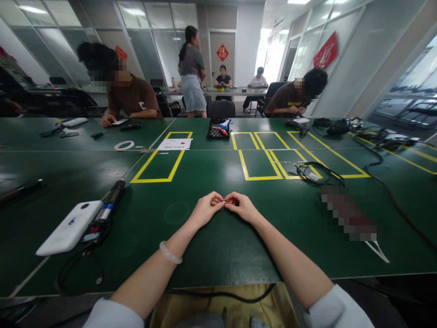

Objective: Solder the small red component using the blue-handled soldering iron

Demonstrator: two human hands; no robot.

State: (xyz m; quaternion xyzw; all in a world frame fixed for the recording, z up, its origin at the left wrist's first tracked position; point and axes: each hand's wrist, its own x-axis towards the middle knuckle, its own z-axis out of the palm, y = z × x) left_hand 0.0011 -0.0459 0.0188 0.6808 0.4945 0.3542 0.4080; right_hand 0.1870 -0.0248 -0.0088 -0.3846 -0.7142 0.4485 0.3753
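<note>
My left hand (pixel 206 209) and my right hand (pixel 243 206) meet above the green table (pixel 218 255), fingertips nearly touching. Between them shows a small orange-red piece (pixel 226 202) with something dark beside it, too small to name. Both hands are closed in a pinch on it. A pale bracelet (pixel 170 253) circles my left wrist. To the left lie a white slab-like case (pixel 68 228) marked with a "6" and a dark electric screwdriver (pixel 108 207) with a blue band. Ahead of my hands is a black tray (pixel 218 132) of small parts, with blue-and-white and red-handled tools on it.
Yellow tape rectangles (pixel 262 178) mark the table. A sheet of paper (pixel 175 144) and a white ring of tape (pixel 124 146) lie left of the tray. Right are a coiled black cable (pixel 319 169) and a blurred-out dark object (pixel 350 212). Several people sit or stand beyond.
</note>
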